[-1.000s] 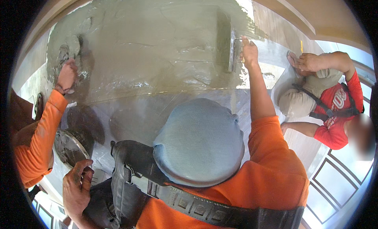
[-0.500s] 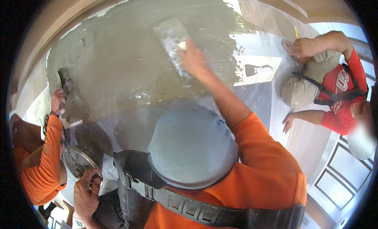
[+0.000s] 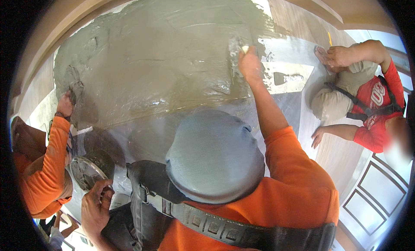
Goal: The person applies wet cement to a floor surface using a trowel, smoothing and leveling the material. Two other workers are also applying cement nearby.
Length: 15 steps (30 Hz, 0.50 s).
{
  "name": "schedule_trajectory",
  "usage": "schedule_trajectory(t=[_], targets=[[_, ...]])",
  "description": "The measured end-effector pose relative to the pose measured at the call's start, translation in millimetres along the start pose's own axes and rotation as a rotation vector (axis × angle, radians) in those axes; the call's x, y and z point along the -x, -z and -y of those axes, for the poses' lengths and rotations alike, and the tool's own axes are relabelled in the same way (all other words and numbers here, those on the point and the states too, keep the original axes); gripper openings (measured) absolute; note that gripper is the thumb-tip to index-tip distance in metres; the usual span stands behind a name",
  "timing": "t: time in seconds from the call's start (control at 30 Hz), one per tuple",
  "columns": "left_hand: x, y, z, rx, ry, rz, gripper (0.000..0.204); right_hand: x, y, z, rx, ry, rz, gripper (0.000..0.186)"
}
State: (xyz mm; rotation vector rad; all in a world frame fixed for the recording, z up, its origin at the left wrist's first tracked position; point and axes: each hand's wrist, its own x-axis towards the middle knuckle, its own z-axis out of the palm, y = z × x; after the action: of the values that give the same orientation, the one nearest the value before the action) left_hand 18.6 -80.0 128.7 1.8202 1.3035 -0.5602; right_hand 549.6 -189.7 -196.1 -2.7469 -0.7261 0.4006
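Note:
My right hand is closed on the pale handle of a flat finishing trowel. Its smeared blade lies against wet grey mortar spread across the floor, close to the layer's right border. At lower left, my left hand has its fingers curled at the rim of a round bucket with grey mortar inside. Part of its grip is hidden. Beyond my right hand, a broad scraper rests on a pale patch of floor.
A co-worker in orange works with a hand in the mortar's left part. Another in red crouches at right, one hand on the floor. Curved wooden trim borders the far side. A rounded grey-blue cloth shape blocks the lower middle.
My right hand has swept the trowel rightward across the mortar to its right border. My left hand stays by the bucket. The orange-sleeved co-worker's hand has moved slightly farther away.

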Motion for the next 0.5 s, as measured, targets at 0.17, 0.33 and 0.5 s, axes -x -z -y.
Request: schedule_trajectory(t=[0.17, 0.33, 0.5], targets=[[-2.4, 0.0, -3.4, -0.028, -0.042, -0.021, 0.027, 23.5, 5.6, -4.3, -0.064, -0.012, -0.071, 0.042], [-9.3, -0.3, -1.5, -0.064, -0.093, 0.002, 0.027, 28.6, -23.9, 33.3, -0.046, 0.124, 0.04, 0.042], [-3.3, -2.3, 4.2, -0.059, -0.095, -0.015, 0.026, 23.1, -21.1, 17.6, -0.029, 0.055, 0.007, 0.041]])
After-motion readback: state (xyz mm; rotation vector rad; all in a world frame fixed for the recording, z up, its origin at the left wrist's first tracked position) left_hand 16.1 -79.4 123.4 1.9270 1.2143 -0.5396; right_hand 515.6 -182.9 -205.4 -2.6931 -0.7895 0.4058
